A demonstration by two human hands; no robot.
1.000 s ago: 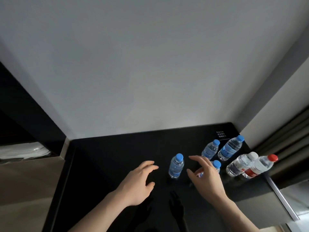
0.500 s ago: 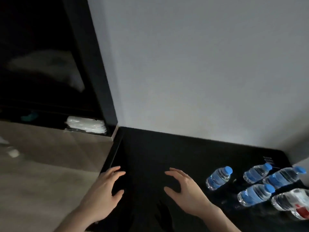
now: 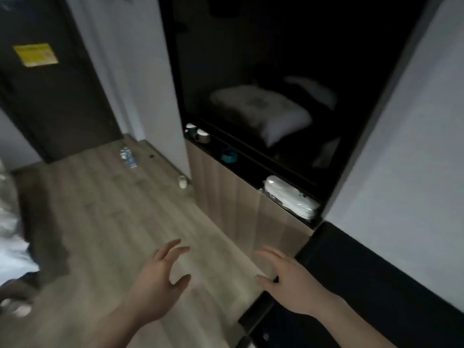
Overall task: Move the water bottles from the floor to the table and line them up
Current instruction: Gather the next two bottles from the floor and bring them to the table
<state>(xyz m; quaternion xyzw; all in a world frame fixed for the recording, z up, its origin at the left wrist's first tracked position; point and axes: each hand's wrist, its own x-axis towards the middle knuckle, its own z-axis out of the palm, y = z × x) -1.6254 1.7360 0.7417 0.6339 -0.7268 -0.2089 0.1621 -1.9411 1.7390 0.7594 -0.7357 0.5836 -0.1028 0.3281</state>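
Both hands, left hand (image 3: 155, 285) and right hand (image 3: 288, 280), hang spread and empty; a clear blue-labelled plastic bottle (image 3: 127, 156) lies on the wooden floor (image 3: 100, 222) near the dark door (image 3: 50, 96), not yet fetched.

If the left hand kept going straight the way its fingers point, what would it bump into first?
Probably just the wooden floor. The left hand is open and empty, fingers aimed forward and slightly right. Nothing stands close ahead; farther along that line sits a small white-capped bottle by the cabinet, though depth is unclear.
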